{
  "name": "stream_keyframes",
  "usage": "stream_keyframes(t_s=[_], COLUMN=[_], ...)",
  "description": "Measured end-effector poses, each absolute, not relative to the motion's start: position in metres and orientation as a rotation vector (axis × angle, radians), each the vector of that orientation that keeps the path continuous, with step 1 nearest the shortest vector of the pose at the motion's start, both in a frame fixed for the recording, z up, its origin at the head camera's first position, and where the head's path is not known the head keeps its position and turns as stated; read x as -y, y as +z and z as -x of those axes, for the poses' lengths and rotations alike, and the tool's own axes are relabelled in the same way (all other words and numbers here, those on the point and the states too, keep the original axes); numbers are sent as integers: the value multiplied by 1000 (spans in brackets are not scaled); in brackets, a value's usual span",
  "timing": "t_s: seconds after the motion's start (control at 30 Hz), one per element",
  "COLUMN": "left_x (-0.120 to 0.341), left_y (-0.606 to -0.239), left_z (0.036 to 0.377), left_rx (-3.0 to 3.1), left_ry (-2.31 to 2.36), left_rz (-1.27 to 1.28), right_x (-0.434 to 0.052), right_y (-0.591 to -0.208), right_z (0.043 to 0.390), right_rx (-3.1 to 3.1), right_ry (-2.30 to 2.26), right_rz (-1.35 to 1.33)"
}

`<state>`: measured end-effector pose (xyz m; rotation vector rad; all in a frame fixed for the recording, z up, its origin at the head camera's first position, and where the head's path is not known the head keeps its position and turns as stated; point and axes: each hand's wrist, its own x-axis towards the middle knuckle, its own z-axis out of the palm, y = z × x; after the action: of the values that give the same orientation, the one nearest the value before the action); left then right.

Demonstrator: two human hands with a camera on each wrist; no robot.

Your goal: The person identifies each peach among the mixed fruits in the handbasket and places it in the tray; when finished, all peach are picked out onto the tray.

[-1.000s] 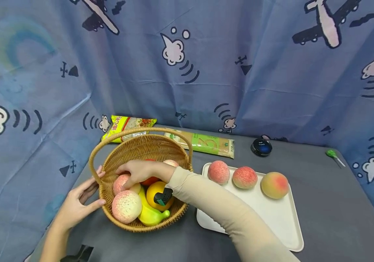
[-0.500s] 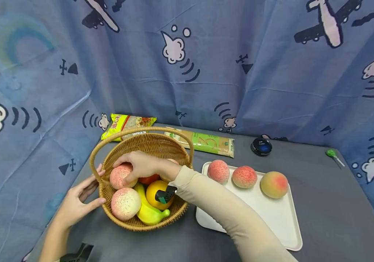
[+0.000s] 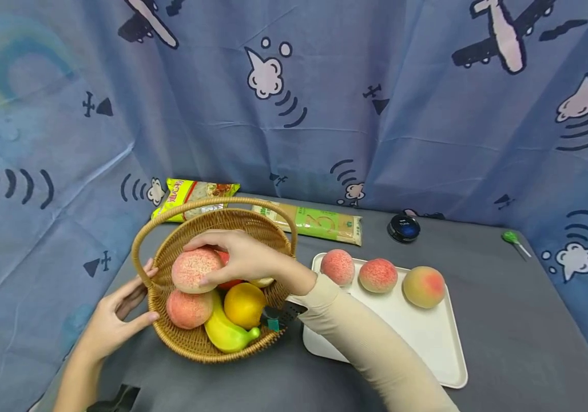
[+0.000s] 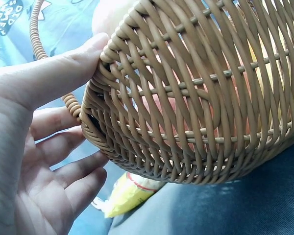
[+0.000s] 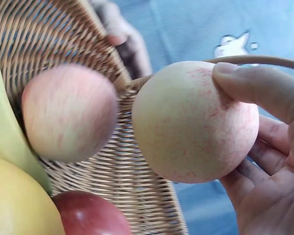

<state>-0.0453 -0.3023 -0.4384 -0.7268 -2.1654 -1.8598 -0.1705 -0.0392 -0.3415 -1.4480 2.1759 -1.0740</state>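
My right hand (image 3: pixel 245 254) grips a pale, pink-speckled peach (image 3: pixel 197 269), raised at the left part of the wicker basket (image 3: pixel 170 344). In the right wrist view the thumb lies on the held peach (image 5: pixel 193 125) with the fingers behind. Below it in the basket sits a second peach (image 3: pixel 189 309), blurred in the right wrist view. Beside that are a green-yellow banana (image 3: pixel 227 329), an orange (image 3: pixel 245 305) and a partly hidden red fruit (image 3: pixel 225 258). My left hand (image 3: pixel 116 320) touches the basket's left rim by the handle, thumb and fingers spread; the left wrist view shows the thumb on the rim.
To the right, a white tray (image 3: pixel 402 337) bears three peach-like fruits along its far side. Behind stand a yellow food packet (image 3: pixel 181 197), a green noodle pack (image 3: pixel 320 223) and a dark tuna tin (image 3: pixel 404 228). A green lollipop (image 3: pixel 511 237) lies far right. The basket handle (image 3: pixel 227 200) arches over the opening.
My right hand has lifted the peach and brought it up and toward the camera. The other peach has rolled and shows a pinker side. My left hand stays at the rim; the view shifted slightly.
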Motion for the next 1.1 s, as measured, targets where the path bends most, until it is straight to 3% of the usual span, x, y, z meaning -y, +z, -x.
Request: stream_keyframes(t_s=[0.37, 0.67, 1.1], left_x=[302, 302, 301], left_y=[-439, -440, -436], left_z=[44, 45, 44], left_rx=[2185, 2163, 2160], left_ry=[-1868, -1872, -1888], left_rz=[694, 712, 707], right_x=[-40, -118, -183], right_y=[-337, -348, -441], right_z=[144, 118, 95], right_rx=[-2050, -2078, -2366], right_ry=[-1545, -1801, -1674], right_rz=[1516, 1301, 870])
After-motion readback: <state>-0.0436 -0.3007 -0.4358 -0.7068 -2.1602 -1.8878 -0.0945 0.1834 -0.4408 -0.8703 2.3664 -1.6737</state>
